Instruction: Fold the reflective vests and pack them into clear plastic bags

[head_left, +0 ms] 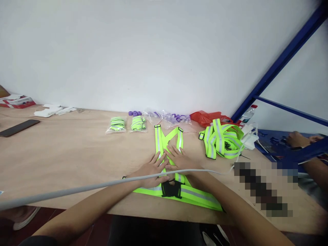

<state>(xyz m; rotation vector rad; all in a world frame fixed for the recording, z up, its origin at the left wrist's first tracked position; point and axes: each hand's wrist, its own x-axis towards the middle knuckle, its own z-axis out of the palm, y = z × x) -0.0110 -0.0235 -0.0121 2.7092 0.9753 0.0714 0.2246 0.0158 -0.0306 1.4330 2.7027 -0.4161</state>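
Observation:
A neon-yellow reflective vest (pixel 200 195) of crossing straps lies spread at the table's near edge. It has grey stripes, black strap sliders at the top and a black buckle (pixel 171 189) at the waist belt. My left hand (pixel 152 169) rests flat on the left shoulder strap, fingers spread. Beside it my right hand (pixel 179 160) lies open over the right strap, its fingertips pointing up and left. The hands nearly meet over the strap crossing and hide part of it. A grey cable (pixel 107 183) passes in front of both arms.
A heap of similar straps (pixel 222 140) lies to the right, by a white charger (pixel 249 136). Behind are bagged straps (pixel 117 124), purple rolls (pixel 135 113) and a red bag (pixel 210 117). A dark phone-like slab (pixel 19 127) lies left. Another person's hands (pixel 298 139) work beyond the blue frame (pixel 279 61).

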